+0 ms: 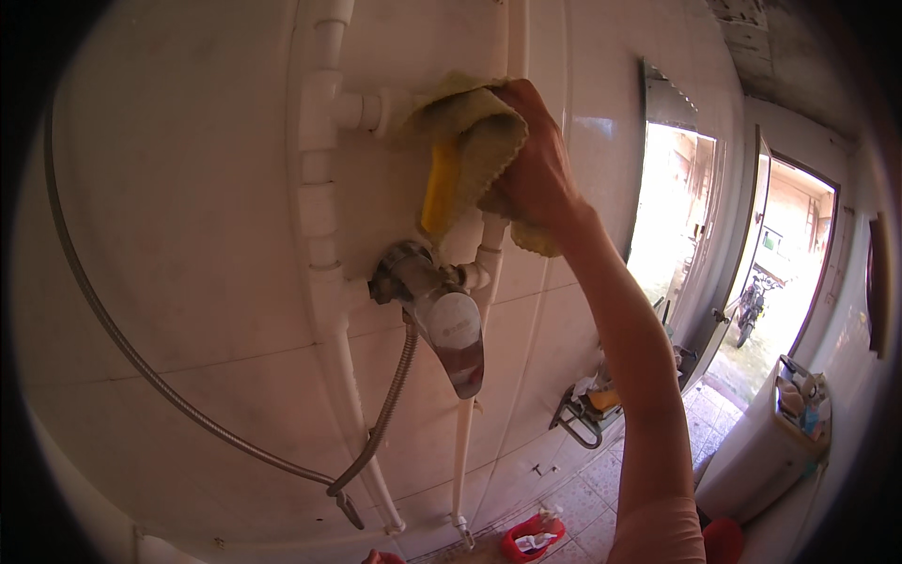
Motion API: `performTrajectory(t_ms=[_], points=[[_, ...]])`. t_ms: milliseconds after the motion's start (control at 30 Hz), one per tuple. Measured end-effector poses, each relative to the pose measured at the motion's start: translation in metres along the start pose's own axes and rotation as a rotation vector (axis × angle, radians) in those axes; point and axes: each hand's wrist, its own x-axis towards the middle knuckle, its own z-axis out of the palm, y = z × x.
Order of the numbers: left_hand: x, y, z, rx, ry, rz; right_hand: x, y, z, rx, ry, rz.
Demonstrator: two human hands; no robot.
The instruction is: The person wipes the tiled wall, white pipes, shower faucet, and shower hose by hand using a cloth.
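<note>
Reaching up along the white tiled wall, my right hand (536, 155) is closed around a greenish-yellow cleaning cloth (484, 132). The cloth is draped over the pipework beside a white pipe joint (362, 111) and hides what lies under it. A flat bright yellow piece (439, 188) hangs below its folds; whether it is a valve handle I cannot tell. Below the hand, a chrome mixer tap (442, 315) with a broad lever is fixed to the wall. From the tap a metal shower hose (390, 404) loops down and left. My left hand is out of view.
White pipes (319, 216) run down the wall. On the floor stand a red basin (533, 538) and a small rack (584, 414) with things on it. At the right are a white washing machine (752, 461) with items on top, a mirror (669, 188) and an open doorway (780, 254).
</note>
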Motion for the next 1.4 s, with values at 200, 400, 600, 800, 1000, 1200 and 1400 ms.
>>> performTrajectory(t_ms=[200, 400, 600, 800, 1000, 1200, 1400], points=[[0.005, 0.004, 0.011, -0.005, -0.025, 0.084, -0.02, -0.004, 0.019, -0.118, 0.277, -0.097], [0.003, -0.01, -0.008, 0.008, 0.045, 0.093, -0.015, -0.015, 0.006, 0.273, 0.218, 0.327], [0.002, -0.017, -0.025, -0.001, 0.059, -0.028, -0.012, 0.029, 0.004, -0.069, -0.002, 0.059], [-0.001, -0.002, 0.003, 0.01, 0.031, 0.088, -0.013, 0.032, 0.005, 0.389, 0.06, 0.455], [-0.009, 0.002, 0.015, 0.04, 0.04, 0.053, -0.002, 0.016, 0.018, -0.139, 0.122, 0.228], [-0.01, -0.01, 0.007, 0.039, 0.041, 0.016, -0.06, -0.014, 0.013, 0.038, 0.12, 0.195], [-0.012, -0.029, -0.015, 0.023, 0.067, -0.001, -0.09, -0.052, 0.004, -0.074, -0.013, 0.384]])
